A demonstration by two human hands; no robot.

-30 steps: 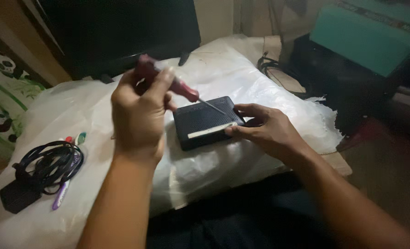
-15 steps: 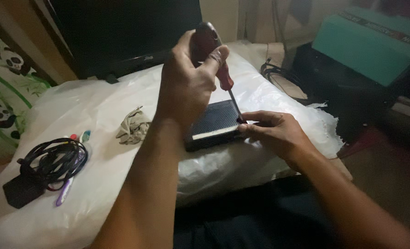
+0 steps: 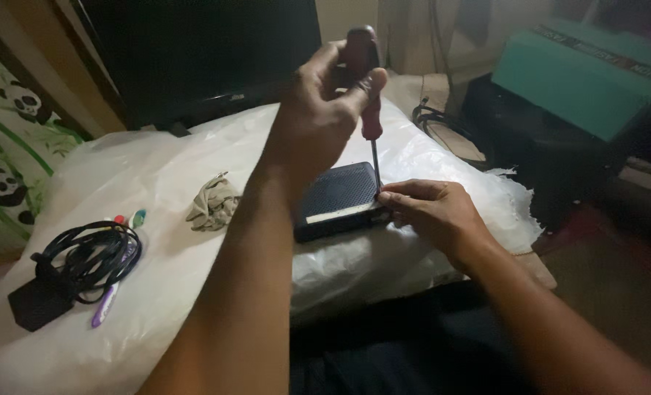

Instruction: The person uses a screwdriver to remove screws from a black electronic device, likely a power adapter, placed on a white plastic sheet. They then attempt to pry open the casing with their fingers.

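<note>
Screwdriver with a dark red plastic handle (image 3: 366, 80) stands nearly upright in my left hand (image 3: 318, 121), my fingers wrapped tight around the grip, thumb across the front. Its thin metal shaft drops straight below that hand to the near right corner of a flat dark rectangular plastic device (image 3: 336, 199), which lies just under and in front of my left wrist. My right hand (image 3: 431, 212) rests to the right of the device, fingers drawn together and pressed against its corner; the fingertips (image 3: 385, 197) sit right beside the screwdriver's tip, and whether they pinch anything small I cannot tell.

The device lies on a crinkled white plastic sheet (image 3: 143, 175) spread over the table. Left of my left forearm sits a crumpled beige cloth (image 3: 212, 203). Farther left, well apart from both hands, a coiled black cable with its black power adapter (image 3: 77, 267) lies beside a purple pen (image 3: 107, 306). Beyond my left hand stands a dark flat screen (image 3: 194, 51).
</note>
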